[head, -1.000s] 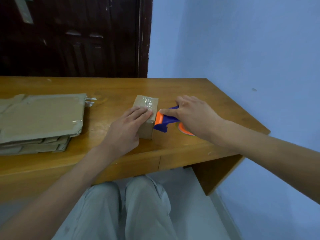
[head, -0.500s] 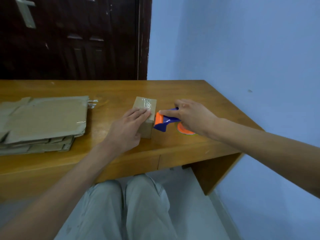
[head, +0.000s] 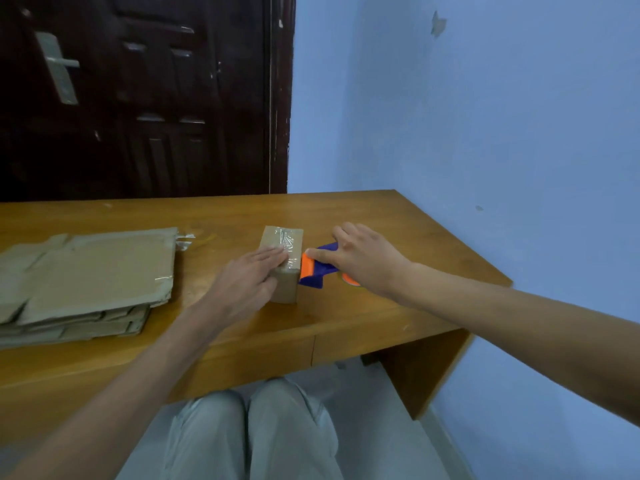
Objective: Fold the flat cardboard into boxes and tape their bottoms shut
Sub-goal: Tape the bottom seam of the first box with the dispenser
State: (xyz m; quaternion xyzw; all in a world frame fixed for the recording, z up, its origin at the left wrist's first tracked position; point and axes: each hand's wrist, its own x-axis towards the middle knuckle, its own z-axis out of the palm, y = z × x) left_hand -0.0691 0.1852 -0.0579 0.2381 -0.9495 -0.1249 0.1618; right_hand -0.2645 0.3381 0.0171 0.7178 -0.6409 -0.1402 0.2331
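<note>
Flat fingers of the left hand point(head: 246, 282) press down on the small box point(head: 282, 263), which stands near the middle of the wooden table point(head: 398, 216). Curled around the blue and orange tape gun point(head: 317, 268), the right hand point(head: 363, 258) holds it against the box's right side. Cardboard like this looks light and stiff but easy to dent, so holding its flat top and sides seems best. Shiny tape point(head: 285, 239) looks slippery. To the left lies a stack of flat cardboard point(head: 86, 271). Behind are a dark door point(head: 138, 98) and a blue wall point(head: 485, 116).
</note>
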